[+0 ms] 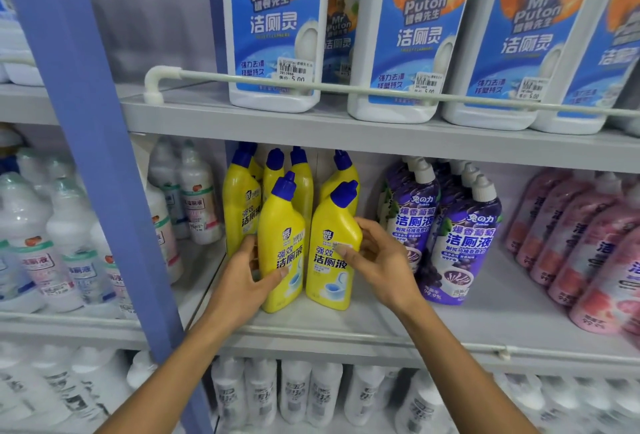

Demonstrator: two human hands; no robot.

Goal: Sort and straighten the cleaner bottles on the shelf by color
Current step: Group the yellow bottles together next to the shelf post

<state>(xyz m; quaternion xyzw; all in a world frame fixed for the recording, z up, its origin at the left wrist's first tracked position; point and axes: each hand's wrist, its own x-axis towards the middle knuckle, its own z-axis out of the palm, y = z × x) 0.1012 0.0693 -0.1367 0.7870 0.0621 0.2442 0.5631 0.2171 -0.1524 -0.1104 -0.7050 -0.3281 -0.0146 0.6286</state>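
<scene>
— Where had we got them?
— Our left hand (247,278) curled round one blue-capped yellow plastic bottle (281,246), and our right hand (381,260) round the second yellow bottle (332,246). Both stood at the front of the grey metal shelf (381,324).
— Risk?
— We feared a careless twist would topple the white-capped purple bottles (460,243) just beside.

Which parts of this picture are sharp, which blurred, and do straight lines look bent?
Head view, centre: the front yellow bottles, the left hand and the right hand are sharp. Head view, edges: the white bottles and pink bottles are soft. The blue upright leans and the shelf edge bows, wide-lens distortion. Lighting is even.
</scene>
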